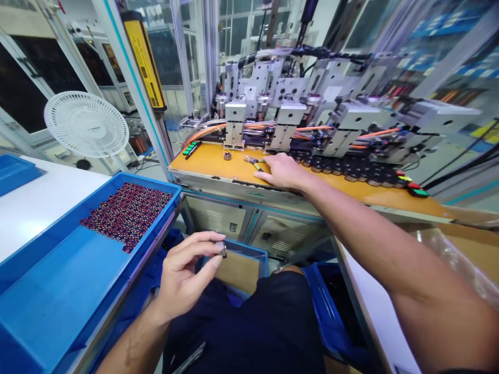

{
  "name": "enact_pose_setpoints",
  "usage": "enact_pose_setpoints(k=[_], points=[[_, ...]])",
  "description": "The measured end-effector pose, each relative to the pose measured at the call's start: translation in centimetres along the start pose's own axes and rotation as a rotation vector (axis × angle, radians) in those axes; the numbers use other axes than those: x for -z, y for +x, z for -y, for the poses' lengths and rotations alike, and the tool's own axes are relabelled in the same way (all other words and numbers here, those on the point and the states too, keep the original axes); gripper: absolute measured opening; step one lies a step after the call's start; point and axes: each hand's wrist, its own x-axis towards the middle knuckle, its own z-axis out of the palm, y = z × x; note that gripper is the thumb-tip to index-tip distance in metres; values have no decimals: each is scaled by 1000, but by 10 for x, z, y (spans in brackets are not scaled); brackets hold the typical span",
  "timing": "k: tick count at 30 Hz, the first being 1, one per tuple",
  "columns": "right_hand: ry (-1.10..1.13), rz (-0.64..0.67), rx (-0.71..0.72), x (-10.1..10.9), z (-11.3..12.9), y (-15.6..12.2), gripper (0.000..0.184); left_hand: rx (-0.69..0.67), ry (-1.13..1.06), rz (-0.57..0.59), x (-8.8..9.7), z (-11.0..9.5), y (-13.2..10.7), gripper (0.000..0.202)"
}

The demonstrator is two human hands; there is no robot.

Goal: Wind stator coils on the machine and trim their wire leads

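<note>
My left hand (187, 275) is raised over my lap, pinching a small metallic part (221, 248) between thumb and fingers. The fingertips hide some of that part. On the orange worktop (210, 162), my right arm is stretched forward and my right hand (284, 171) closes round the green handles of a pair of pliers (255, 163). The plier jaws point left, towards a small round metal piece (227, 155) standing on the worktop. Just beyond my right hand, a row of dark round parts (335, 165) runs off to the right.
A machine with several metal clamping heads (286, 119) stands behind the worktop. At left, a blue tray (50, 291) holds many small dark red-and-black pieces (128, 210). A white fan (86, 124) stands behind it. Green-and-black buttons (192, 149) and a red one (414, 185) flank the worktop.
</note>
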Motion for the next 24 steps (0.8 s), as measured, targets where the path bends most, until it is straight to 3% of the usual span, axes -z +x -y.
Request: enact_pose_setpoints(k=[6,8,11,14,17,21,24], points=[[-94,-20,59,-7,5,-29,52,53,-72,-88,3,1,-1,29],[-90,-51,92,-11,9,-53,46,61,-102,-103,1,2,0,29],[-24,-120,146,-27,28,-104,55,61,-137,-122,-2,4,1,29],[321,-175,222,-49,62,-162,56,77,-158,-131,-5,7,1,27],[718,-99,173,-62,101,-208,56,111,-163,-123,-7,9,1,26],[1170,15,172,-59,136,-231,73,110,-150,-109,-10,8,3,25],[1288,42,219,-54,142,-231,82,82,-132,-103,-11,5,2,27]])
